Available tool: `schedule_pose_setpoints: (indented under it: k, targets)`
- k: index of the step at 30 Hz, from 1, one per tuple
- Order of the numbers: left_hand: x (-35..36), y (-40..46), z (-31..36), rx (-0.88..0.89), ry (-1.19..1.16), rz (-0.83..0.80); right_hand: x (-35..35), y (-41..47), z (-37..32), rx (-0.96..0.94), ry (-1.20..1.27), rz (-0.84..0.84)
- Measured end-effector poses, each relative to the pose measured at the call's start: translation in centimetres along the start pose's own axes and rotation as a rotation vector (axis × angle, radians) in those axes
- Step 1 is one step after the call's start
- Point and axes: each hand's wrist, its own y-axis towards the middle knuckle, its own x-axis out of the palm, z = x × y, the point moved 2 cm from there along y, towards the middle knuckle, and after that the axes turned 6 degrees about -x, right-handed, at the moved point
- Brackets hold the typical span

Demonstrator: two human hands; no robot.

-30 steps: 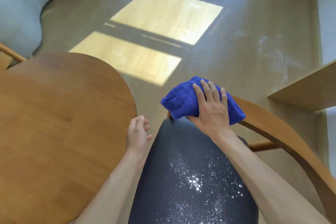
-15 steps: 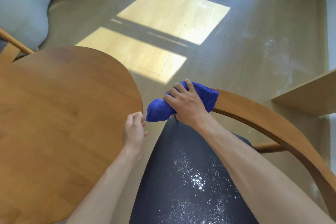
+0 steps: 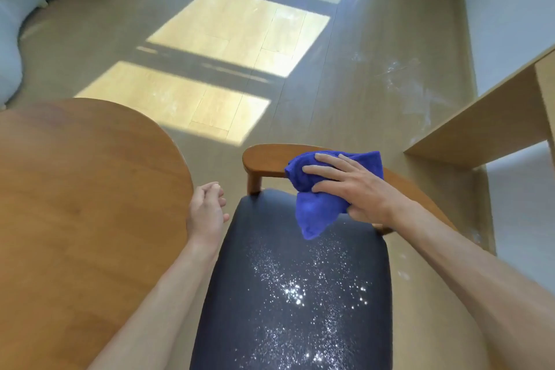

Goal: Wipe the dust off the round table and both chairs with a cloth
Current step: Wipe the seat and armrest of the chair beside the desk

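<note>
Blue cloth (image 3: 315, 210) lies under right hand (image 3: 357, 189) on chair (image 3: 264, 159).

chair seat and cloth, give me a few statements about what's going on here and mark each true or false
1. The right hand presses the blue cloth against the chair's wooden backrest. True.
2. The dark chair seat is free of dust. False: white specks cover its middle.
3. The left hand holds a second cloth. False: it holds nothing, fingers loosely curled.
4. The round table lies left of the chair. True.
</note>
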Motion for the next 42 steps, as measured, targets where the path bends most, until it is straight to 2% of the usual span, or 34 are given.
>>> schedule_pose_setpoints:
  k: [3,7,10,14,18,20,25,29,36,39,42]
  targets:
    - [1.6,-0.7,-0.4,0.013,0.012,-0.031,-0.8,-3.1,1.4,0.175,0.252,0.107]
    - [3.9,-2.0,-1.2,0.049,0.056,-0.075,-2.3,-2.1,2.6,0.493,0.585,0.425]
    - [4.9,-2.8,-1.3,0.061,0.073,-0.106,-3.6,1.5,3.1,0.545,0.672,0.516]
    - [4.4,-2.4,-1.4,0.071,0.090,-0.109,-4.8,8.6,2.5,0.477,0.654,0.424]
    - [3.0,-1.7,-2.2,0.038,0.091,-0.109,-3.3,14.2,1.3,0.440,0.634,0.044]
    - [2.4,-1.3,-2.5,0.025,0.090,-0.104,-2.7,14.8,1.6,0.475,0.677,-0.053]
    - [2.0,-0.7,-2.4,0.036,0.100,-0.089,-2.9,12.1,4.4,0.602,0.847,-0.021]
    - [3.0,-1.1,-1.8,0.068,0.133,-0.118,-2.5,7.5,7.5,0.750,0.872,0.032]
    - [6.7,-3.0,-1.4,0.135,0.173,-0.193,-1.1,-4.3,10.9,1.020,1.037,0.172]
    - [8.8,-4.3,-2.0,0.138,0.191,-0.237,-0.3,-10.0,11.3,1.092,1.118,0.219]
    - [10.6,-5.7,-2.6,0.147,0.221,-0.271,0.8,-15.4,10.5,1.096,1.320,0.291]
